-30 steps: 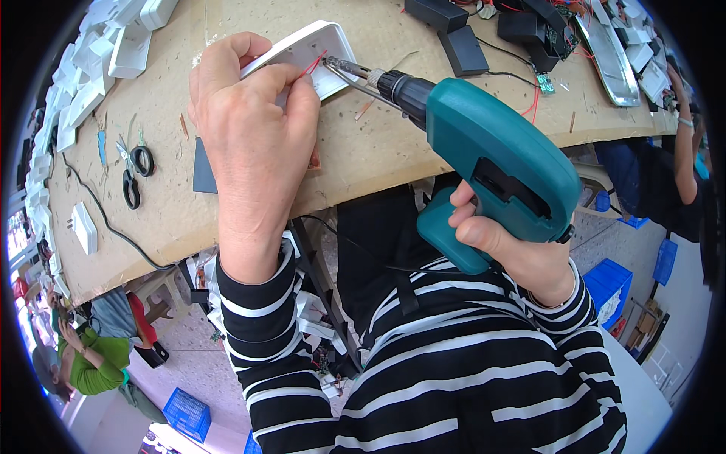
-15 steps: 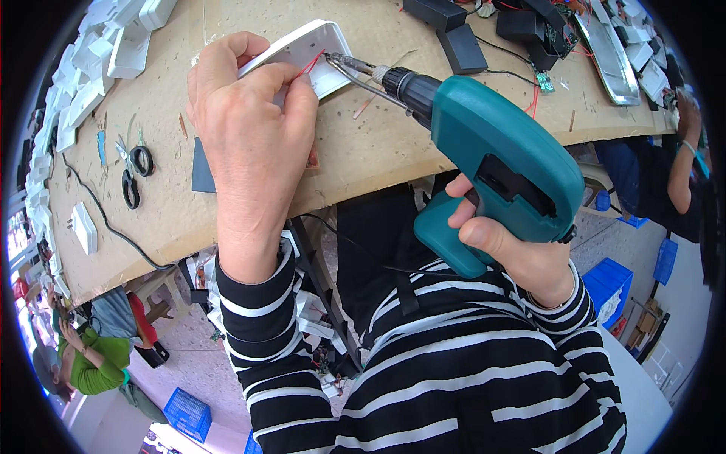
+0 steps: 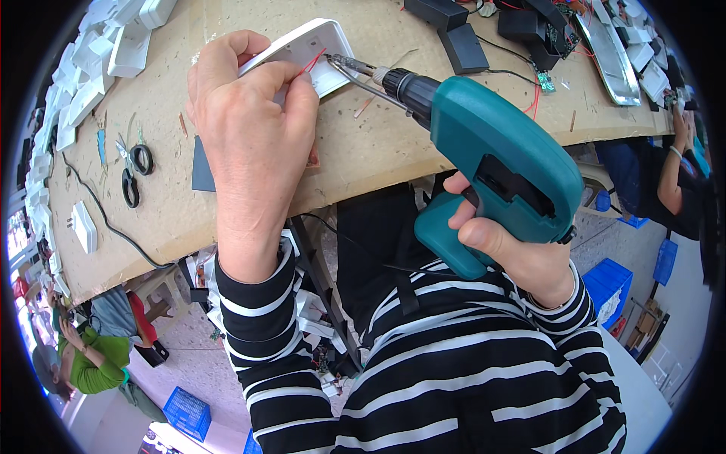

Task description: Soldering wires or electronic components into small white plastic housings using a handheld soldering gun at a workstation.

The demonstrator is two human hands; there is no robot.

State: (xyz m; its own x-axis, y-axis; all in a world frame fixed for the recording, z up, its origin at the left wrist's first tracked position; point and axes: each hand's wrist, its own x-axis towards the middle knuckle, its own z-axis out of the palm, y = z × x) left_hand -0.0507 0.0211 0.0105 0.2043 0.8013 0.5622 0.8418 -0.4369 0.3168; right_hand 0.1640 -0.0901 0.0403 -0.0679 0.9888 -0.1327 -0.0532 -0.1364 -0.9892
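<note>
My right hand (image 3: 499, 242) is wrapped round the handle of a teal soldering gun (image 3: 507, 144), a finger at its trigger. The gun's tip, with a thin metal feed tube beside it, reaches into a white plastic case (image 3: 330, 38) and meets the end of a red wire (image 3: 314, 60). Pinched between finger and thumb, that wire is held by my left hand (image 3: 253, 113), which lies over the near side of the case and hides much of its inside. Under the left wrist, a dark flat piece (image 3: 202, 166) and a bit of copper-coloured board (image 3: 314, 157) stick out.
Scissors (image 3: 131, 178) and a white plug-in case (image 3: 84, 227) lie left on the table. White cases (image 3: 83, 102) are heaped at the far left. Black boxes (image 3: 463, 49) with wires and a metal tray (image 3: 607, 60) stand far right. Co-workers sit at both sides.
My hands, the soldering gun and the wire have hardly moved. At the right edge, a co-worker's arm has shifted.
</note>
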